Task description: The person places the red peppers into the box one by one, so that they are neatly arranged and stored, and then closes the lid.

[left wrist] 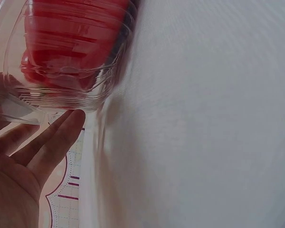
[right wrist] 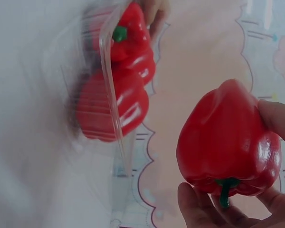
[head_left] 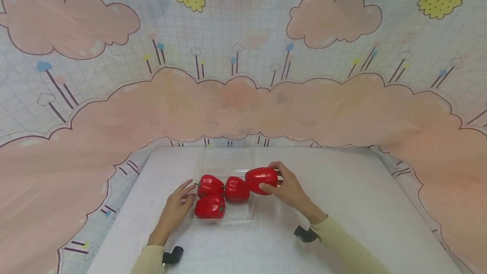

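The background is filled by a patterned cloth, on which pink clouds and yellow dotted shapes are printed. In front of it a white surface is spread, and on this a clear plastic container has been set, its transparent lid laid back at the far side.

Three red bell peppers are held in the container: one at the far left, its green stem turned to the left; one at the near left, its stem turned to the right; and one beside them on the right. The near right part is left uncovered.

A fourth bell pepper is lifted clear of the surface by the right hand. The grip of that hand is closed about it, thumb and curled fingers being set on opposite sides (a dark green stem is shown near the fingertips in the right wrist view).

At the container's left side the left hand is placed. Its grip is loosely opened, with no pepper grasped, and its fingers are extended to the container's edge; how firmly they are pressed there cannot be told.
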`<state>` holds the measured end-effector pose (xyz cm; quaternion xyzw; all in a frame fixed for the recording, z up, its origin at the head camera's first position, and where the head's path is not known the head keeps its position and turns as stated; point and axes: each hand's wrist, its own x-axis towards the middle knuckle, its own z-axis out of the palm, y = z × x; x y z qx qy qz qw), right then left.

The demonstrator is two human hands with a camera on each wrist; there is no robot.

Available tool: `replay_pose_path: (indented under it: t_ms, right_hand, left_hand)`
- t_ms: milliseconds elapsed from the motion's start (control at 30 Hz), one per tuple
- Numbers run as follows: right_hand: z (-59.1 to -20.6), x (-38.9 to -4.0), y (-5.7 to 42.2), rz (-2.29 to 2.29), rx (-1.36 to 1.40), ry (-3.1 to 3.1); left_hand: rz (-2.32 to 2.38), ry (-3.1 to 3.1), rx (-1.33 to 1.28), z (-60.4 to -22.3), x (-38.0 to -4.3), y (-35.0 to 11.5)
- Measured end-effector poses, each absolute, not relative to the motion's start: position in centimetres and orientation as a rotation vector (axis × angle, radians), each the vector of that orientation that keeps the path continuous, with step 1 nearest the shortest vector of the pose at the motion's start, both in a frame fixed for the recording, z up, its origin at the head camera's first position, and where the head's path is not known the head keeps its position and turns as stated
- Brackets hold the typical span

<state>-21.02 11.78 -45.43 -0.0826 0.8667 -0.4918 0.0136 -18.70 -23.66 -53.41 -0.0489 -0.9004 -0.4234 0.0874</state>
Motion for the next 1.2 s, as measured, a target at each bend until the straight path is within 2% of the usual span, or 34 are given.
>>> replay_pose_path:
  t_ms: [1200]
  right_hand:
    - [-48.7,-18.7,8.2,-1.447,-0.537,2.634]
  left_hand:
    - [-1.214,-2.676,-0.145,-53.4,-18.7,-23.6]
